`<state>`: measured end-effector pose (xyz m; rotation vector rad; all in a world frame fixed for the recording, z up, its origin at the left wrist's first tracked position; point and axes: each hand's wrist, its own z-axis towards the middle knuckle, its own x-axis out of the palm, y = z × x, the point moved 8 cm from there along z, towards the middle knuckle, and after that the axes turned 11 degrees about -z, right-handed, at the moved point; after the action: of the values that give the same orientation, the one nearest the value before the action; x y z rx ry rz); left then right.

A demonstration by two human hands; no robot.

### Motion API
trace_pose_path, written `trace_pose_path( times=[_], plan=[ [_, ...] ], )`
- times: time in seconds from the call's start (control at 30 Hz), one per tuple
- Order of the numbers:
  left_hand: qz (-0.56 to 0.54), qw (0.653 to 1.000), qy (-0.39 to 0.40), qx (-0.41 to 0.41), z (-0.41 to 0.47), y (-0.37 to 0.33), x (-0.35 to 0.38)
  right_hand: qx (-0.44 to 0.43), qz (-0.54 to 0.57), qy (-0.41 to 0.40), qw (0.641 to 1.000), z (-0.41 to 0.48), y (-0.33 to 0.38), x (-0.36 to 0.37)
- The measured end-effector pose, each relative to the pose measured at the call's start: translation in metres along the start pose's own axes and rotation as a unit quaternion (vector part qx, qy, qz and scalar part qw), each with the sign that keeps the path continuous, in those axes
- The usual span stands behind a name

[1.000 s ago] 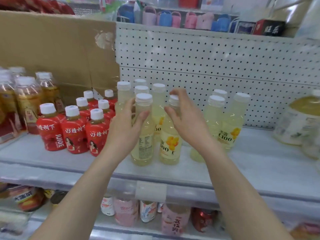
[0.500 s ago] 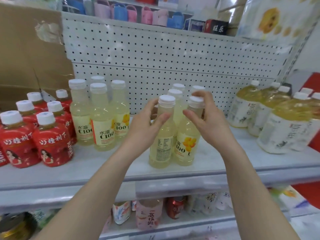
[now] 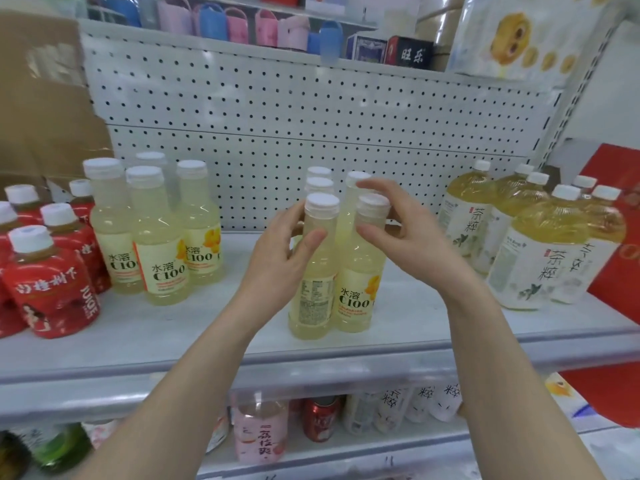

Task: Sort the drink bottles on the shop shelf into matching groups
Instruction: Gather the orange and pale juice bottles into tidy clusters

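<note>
Head view: left hand (image 3: 277, 259) grips yellow bottle (image 3: 313, 299), right hand (image 3: 415, 237) pinches twin bottle (image 3: 356, 299) at its 3 o'clock; both upright, caps toward 12.

Juice bottles (image 3: 52, 289) left, C100 bottles (image 3: 353, 292) centre, tea bottles (image 3: 533, 265) right

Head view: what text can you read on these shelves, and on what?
"水溶 C100": pale yellow bottles
"JUICE": red bottle; its Chinese line is blurred
"茶粹": large tea bottles
"旺乐": black box, top shelf
Back label of gripped bottle in left hand: too small
Lower pink bottle: unclear
</note>
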<state>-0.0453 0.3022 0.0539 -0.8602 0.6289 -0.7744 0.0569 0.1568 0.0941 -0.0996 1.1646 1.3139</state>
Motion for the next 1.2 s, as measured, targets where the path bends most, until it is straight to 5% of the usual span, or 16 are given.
trace_pose_path(
  times=[0.17, 0.6, 0.77, 0.97, 1.1, 1.2],
  plan=[
    [0.050, 0.995, -0.087, 0.012, -0.004, -0.009, -0.005, 0.031, 0.051, -0.066, 0.996, -0.001, -0.021, -0.011],
    [0.046, 0.996, -0.071, -0.018, -0.006, -0.016, 0.020, -0.060, 0.045, 0.040, 0.996, 0.005, -0.032, -0.016],
    [0.094, 0.986, -0.138, 0.012, -0.006, -0.028, 0.014, -0.060, 0.047, 0.014, 0.997, 0.007, -0.031, -0.018],
    [0.005, 0.999, 0.022, -0.030, -0.002, -0.024, 0.013, -0.047, 0.043, 0.004, 0.998, 0.010, -0.036, -0.020],
    [0.082, 0.996, -0.021, -0.004, 0.009, -0.033, 0.008, -0.035, 0.053, 0.015, 0.998, 0.010, -0.038, -0.021],
    [0.005, 1.000, 0.020, -0.018, 0.011, -0.028, 0.014, -0.033, 0.050, 0.012, 0.998, 0.009, -0.037, -0.022]
  ],
)
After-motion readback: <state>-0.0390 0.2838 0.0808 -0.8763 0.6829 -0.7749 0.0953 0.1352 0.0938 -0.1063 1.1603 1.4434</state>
